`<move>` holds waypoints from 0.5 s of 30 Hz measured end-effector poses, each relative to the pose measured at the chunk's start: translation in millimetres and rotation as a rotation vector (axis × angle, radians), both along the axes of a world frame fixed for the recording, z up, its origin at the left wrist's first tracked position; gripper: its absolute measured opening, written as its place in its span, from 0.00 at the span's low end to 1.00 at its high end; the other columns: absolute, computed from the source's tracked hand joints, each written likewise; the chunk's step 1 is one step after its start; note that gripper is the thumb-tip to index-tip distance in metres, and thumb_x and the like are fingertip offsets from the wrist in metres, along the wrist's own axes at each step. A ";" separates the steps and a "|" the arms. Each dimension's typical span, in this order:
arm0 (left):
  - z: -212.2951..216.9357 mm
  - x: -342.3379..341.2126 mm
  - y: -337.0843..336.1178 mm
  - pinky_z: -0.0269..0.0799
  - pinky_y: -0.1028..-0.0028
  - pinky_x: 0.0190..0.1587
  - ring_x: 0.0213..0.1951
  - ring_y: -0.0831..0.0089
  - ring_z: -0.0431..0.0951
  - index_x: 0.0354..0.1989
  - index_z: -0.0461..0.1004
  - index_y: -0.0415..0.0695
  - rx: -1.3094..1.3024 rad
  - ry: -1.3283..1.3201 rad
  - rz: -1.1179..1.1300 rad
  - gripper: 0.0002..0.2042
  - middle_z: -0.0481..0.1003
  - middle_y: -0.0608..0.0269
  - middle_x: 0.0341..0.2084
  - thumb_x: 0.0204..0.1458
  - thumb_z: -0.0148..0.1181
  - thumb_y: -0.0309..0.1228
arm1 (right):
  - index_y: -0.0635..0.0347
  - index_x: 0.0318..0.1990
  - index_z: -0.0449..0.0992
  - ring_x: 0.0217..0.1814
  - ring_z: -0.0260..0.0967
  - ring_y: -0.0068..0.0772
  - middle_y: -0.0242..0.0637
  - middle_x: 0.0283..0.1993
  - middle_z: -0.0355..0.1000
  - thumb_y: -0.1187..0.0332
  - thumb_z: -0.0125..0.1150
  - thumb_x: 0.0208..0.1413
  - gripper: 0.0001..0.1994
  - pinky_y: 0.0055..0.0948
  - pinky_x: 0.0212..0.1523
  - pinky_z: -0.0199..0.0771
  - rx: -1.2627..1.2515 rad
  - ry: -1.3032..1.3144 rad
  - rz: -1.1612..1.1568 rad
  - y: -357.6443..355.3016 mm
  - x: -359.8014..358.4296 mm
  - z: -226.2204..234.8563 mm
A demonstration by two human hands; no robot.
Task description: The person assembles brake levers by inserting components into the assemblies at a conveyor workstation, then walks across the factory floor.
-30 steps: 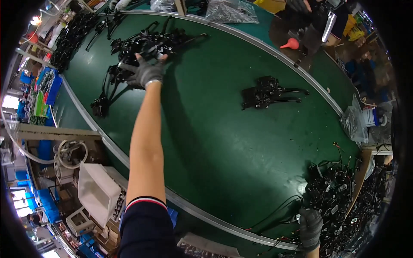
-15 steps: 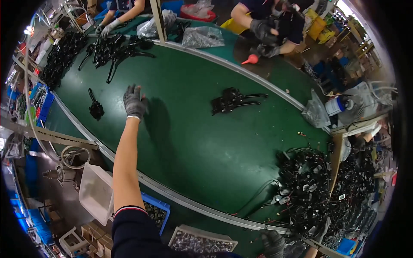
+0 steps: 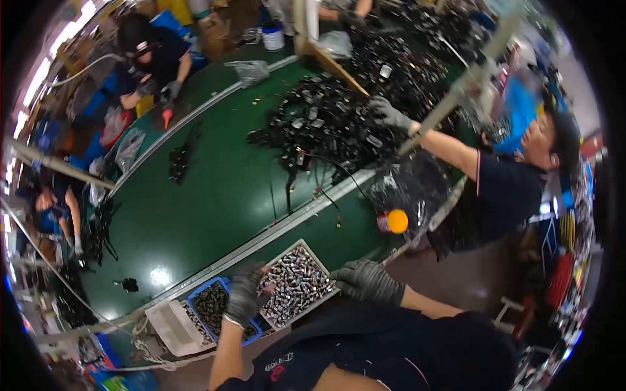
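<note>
Left hand: grey-gloved left hand [image 3: 246,293], low centre of the frame, fingers curled loosely on the near left edge of the white tray [image 3: 317,259]; whether it pinches any piece cannot be told.
Right hand: grey-gloved right hand [image 3: 366,280], just right of the tray, fingers bent against its right corner, nothing seen held.
Tray contents: small dark and silvery cylindrical parts [image 3: 295,284], packed close.
Blue bin [image 3: 197,301]: just left of the tray, touching it, filled with similar dark parts, partly under the left hand.
White box [image 3: 171,326]: lower left, beside the blue bin.
Green belt [image 3: 215,195]: curved surface filling the centre, beyond the tray.
Black cable heap [image 3: 326,124]: upper centre, on the belt.
Orange ball [image 3: 396,221]: right of centre, at the belt's edge.
Co-worker's gloved hand [image 3: 389,114]: upper right, on the heap.
</note>
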State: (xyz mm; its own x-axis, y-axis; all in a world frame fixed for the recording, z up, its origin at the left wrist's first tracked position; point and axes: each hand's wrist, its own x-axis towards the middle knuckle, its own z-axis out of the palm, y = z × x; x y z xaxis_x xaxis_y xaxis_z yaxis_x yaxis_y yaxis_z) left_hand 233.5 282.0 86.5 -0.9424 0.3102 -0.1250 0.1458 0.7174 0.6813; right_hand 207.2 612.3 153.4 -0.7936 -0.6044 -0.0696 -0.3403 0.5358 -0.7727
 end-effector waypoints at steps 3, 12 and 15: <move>-13.6 65.2 90.1 0.66 0.63 0.54 0.53 0.55 0.69 0.50 0.72 0.47 0.193 0.038 -0.136 0.25 0.71 0.55 0.48 0.39 0.68 0.26 | 0.59 0.42 0.75 0.37 0.70 0.48 0.45 0.34 0.71 0.64 0.55 0.54 0.12 0.42 0.39 0.71 -0.024 -0.033 -0.032 22.9 38.5 -21.2; 37.5 67.2 120.4 0.66 0.62 0.53 0.51 0.55 0.70 0.51 0.70 0.46 -0.119 -0.042 -0.344 0.22 0.70 0.53 0.50 0.46 0.63 0.34 | 0.58 0.42 0.76 0.40 0.71 0.49 0.46 0.38 0.73 0.62 0.54 0.55 0.12 0.40 0.43 0.71 -0.081 -0.111 -0.460 79.9 145.7 -59.7; 27.7 49.7 122.5 0.65 0.61 0.52 0.50 0.55 0.71 0.51 0.70 0.46 -0.301 0.021 -0.562 0.22 0.70 0.53 0.50 0.47 0.61 0.38 | 0.57 0.41 0.76 0.45 0.71 0.48 0.44 0.41 0.74 0.60 0.54 0.54 0.13 0.38 0.45 0.71 0.054 -0.256 -0.879 103.6 223.8 -124.2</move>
